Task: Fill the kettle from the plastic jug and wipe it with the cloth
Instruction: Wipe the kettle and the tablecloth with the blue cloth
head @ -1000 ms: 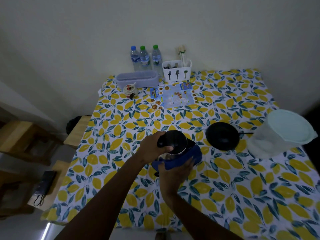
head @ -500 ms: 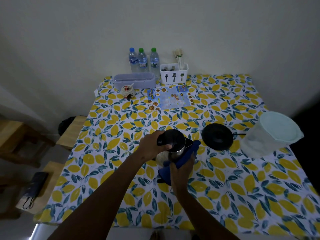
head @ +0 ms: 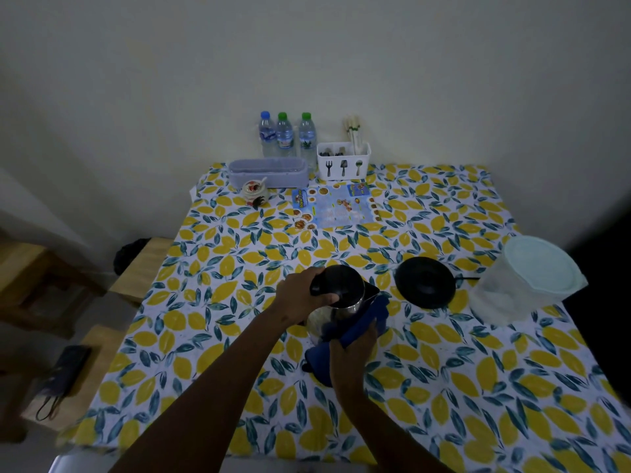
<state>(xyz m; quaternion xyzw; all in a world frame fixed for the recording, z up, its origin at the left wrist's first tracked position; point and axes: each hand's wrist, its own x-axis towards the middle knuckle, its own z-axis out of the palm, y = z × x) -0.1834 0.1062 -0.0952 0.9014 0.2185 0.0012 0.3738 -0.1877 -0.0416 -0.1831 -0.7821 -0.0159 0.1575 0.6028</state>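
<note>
Near table centre, kettle (head: pixel 338 302) stands upright, steel body vertical. Left hand (head: pixel 300 295) is wrapped around the black handle on the kettle's left side, steadying it. Right hand (head: pixel 353 349) presses the blue cloth (head: pixel 355 331) against the near and right face of the body, so wiping looks underway. Plastic jug (head: pixel 526 285), lidded, sits well to the right beyond the kettle base (head: pixel 425 281); right hand is nearer it.

Dim, bluish light; corners darkened, edges warped.
</note>
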